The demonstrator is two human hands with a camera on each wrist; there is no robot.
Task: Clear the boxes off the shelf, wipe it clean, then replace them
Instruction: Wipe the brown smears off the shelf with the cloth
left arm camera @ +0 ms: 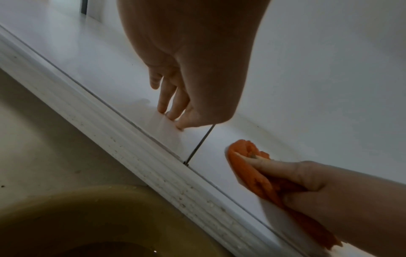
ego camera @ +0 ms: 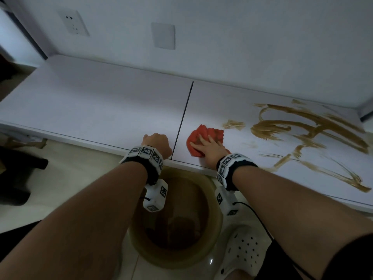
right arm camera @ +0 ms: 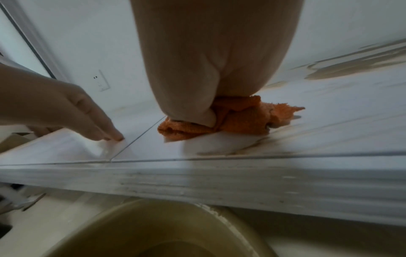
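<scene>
A white shelf (ego camera: 101,102) runs along the wall, with a thin seam down its middle; no boxes are in view. Brown smears (ego camera: 302,128) cover its right half. My right hand (ego camera: 210,146) lies flat on an orange cloth (ego camera: 203,130), fingers spread, pressing it onto the shelf just right of the seam. In the right wrist view the cloth (right arm camera: 241,121) bunches out from under the palm. My left hand (ego camera: 156,143) rests its fingertips (left arm camera: 171,113) on the shelf's front edge just left of the seam, holding nothing.
A beige basin (ego camera: 171,264) of brown water stands on the floor below the shelf edge, under my wrists. A white perforated shoe (ego camera: 242,249) is beside it. Wall sockets (ego camera: 73,22) sit above the shelf. Dark objects (ego camera: 20,178) lie on the floor at left.
</scene>
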